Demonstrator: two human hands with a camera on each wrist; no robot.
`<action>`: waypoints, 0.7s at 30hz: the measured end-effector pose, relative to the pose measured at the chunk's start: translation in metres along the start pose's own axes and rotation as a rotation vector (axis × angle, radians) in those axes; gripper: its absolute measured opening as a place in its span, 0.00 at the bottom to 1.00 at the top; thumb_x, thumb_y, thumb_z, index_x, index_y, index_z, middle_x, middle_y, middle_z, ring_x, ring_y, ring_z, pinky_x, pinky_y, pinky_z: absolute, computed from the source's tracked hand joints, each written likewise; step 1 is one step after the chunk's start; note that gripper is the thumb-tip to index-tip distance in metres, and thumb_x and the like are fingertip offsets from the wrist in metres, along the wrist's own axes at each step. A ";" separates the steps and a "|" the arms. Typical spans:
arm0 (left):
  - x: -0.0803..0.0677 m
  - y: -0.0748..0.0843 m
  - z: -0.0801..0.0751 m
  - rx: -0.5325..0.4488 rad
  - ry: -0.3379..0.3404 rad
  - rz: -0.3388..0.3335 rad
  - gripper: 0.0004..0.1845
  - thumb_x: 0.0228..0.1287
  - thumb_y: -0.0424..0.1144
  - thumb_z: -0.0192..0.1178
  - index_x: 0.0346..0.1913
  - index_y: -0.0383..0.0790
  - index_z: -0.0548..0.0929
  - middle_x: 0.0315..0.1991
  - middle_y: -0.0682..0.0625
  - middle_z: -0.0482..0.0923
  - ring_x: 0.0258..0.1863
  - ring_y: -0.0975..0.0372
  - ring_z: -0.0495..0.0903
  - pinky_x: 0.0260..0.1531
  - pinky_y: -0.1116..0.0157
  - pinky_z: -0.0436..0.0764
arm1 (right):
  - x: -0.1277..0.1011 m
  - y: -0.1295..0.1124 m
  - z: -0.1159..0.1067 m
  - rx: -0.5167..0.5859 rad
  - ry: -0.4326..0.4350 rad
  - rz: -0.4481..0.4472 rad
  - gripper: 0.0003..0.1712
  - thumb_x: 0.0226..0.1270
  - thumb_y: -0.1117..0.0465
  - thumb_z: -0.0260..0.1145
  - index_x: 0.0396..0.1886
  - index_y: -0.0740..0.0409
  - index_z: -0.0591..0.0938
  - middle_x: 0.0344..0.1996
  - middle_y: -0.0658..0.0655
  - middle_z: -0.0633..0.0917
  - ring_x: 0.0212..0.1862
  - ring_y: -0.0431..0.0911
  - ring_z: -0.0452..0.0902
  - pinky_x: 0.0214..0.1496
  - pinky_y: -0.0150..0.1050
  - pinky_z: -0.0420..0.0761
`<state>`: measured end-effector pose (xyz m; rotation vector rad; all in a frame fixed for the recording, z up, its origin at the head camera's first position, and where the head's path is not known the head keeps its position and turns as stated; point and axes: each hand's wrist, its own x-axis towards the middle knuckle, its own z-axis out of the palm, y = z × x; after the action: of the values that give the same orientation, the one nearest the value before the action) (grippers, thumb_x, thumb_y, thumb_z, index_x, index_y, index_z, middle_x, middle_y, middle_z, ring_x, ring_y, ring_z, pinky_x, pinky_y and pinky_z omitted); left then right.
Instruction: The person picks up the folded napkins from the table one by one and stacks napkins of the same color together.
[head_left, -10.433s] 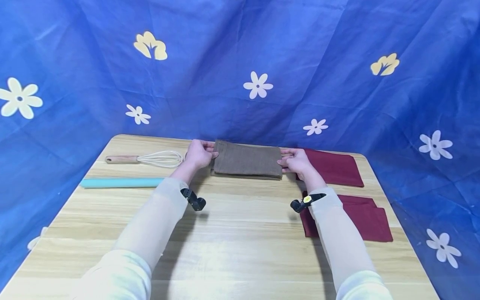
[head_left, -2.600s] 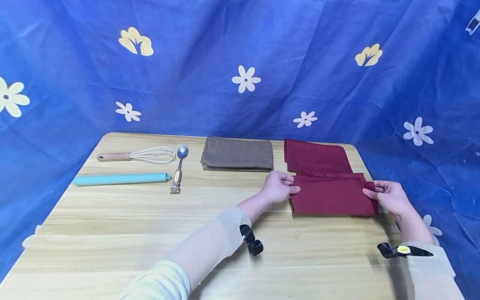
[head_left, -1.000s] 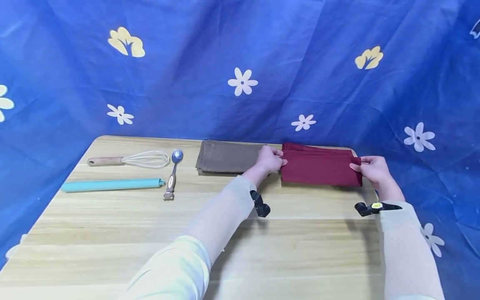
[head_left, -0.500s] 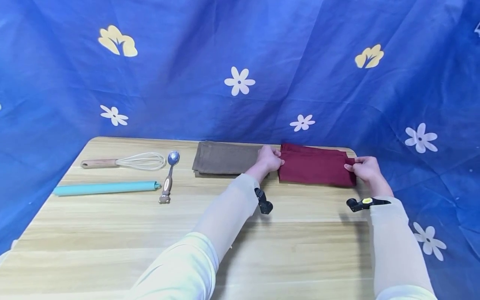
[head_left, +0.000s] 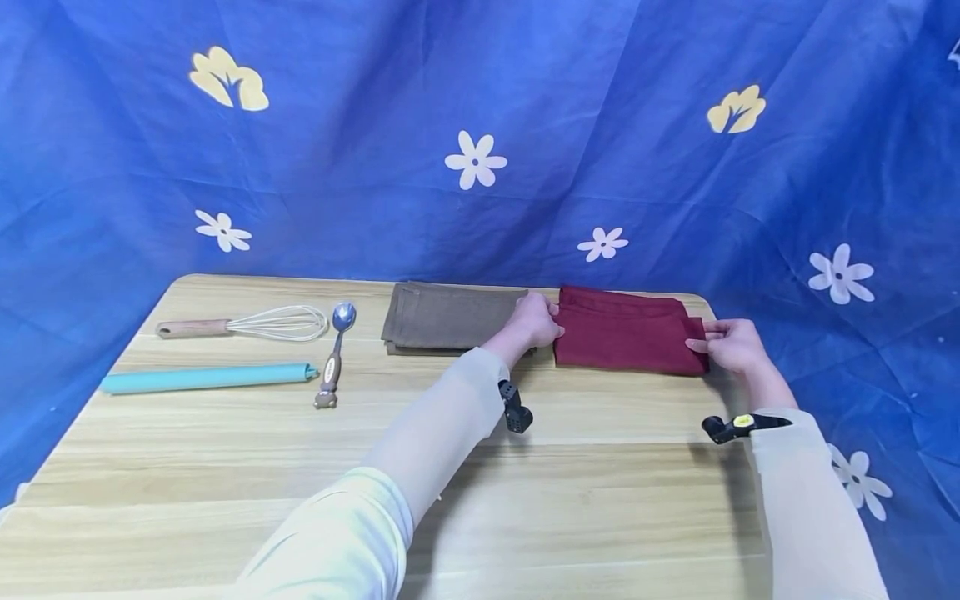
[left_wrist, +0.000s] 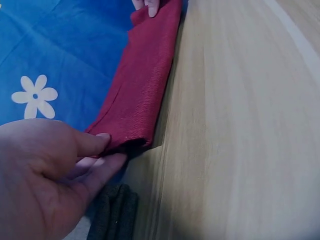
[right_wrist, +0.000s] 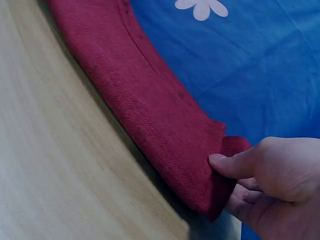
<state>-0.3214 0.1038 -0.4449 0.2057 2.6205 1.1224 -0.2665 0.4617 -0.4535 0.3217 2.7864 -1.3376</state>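
A folded dark red cloth point(head_left: 626, 337) lies at the back right of the table, over a second red cloth whose back part shows behind it. My left hand point(head_left: 531, 321) pinches its left end; in the left wrist view, the thumb point(left_wrist: 97, 144) is on top and fingers are below. At the other end my right hand point(head_left: 738, 346) pinches the corner, its thumb point(right_wrist: 225, 164) on the upper face in the right wrist view. Just left of the red stack is a folded brown cloth point(head_left: 453, 318), partly covered by my left hand.
On the left of the wooden table point(head_left: 600, 500) lie a whisk point(head_left: 277, 323) with a wooden handle, a turquoise rolled item point(head_left: 210, 377) and a spoon point(head_left: 335, 350) with a brown handle. A blue flowered curtain point(head_left: 375, 167) hangs behind the table and along its sides.
Both hands carried the front red cloth back onto the other red cloth and lowered it there. Earlier they held the brown cloth. In the last half second they barely moved.
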 end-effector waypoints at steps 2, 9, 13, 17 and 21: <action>-0.001 0.000 0.000 -0.027 0.016 0.009 0.15 0.67 0.39 0.74 0.53 0.40 0.88 0.56 0.46 0.83 0.60 0.55 0.79 0.57 0.64 0.80 | -0.001 -0.003 0.000 0.017 0.022 -0.011 0.30 0.66 0.69 0.76 0.61 0.85 0.76 0.44 0.71 0.89 0.34 0.27 0.80 0.39 0.20 0.78; 0.002 0.003 0.005 -0.191 0.082 -0.006 0.11 0.65 0.35 0.75 0.49 0.41 0.89 0.45 0.50 0.84 0.45 0.60 0.81 0.47 0.65 0.81 | 0.003 -0.009 -0.003 0.067 0.088 -0.021 0.26 0.67 0.73 0.73 0.59 0.85 0.77 0.38 0.59 0.90 0.32 0.25 0.79 0.36 0.22 0.80; 0.006 0.003 0.012 -0.208 0.116 0.004 0.11 0.68 0.35 0.73 0.52 0.41 0.90 0.46 0.49 0.87 0.47 0.60 0.82 0.49 0.66 0.81 | 0.007 -0.007 -0.002 0.019 0.118 -0.017 0.26 0.67 0.70 0.74 0.59 0.84 0.78 0.41 0.62 0.90 0.31 0.24 0.79 0.35 0.21 0.80; 0.010 0.001 0.018 -0.218 0.148 0.000 0.11 0.70 0.36 0.71 0.52 0.41 0.90 0.47 0.47 0.88 0.52 0.59 0.84 0.53 0.64 0.82 | 0.012 -0.002 0.001 -0.021 0.139 0.010 0.27 0.68 0.68 0.75 0.60 0.82 0.79 0.41 0.65 0.90 0.30 0.24 0.77 0.34 0.21 0.79; 0.012 -0.001 0.021 -0.238 0.159 -0.024 0.10 0.69 0.36 0.72 0.50 0.40 0.90 0.44 0.47 0.89 0.52 0.58 0.85 0.54 0.63 0.82 | 0.014 0.003 0.005 -0.046 0.147 0.033 0.27 0.69 0.66 0.75 0.59 0.82 0.79 0.38 0.66 0.91 0.28 0.24 0.76 0.32 0.21 0.78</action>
<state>-0.3264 0.1206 -0.4623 0.0369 2.5836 1.4832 -0.2795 0.4621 -0.4602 0.4817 2.9110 -1.2908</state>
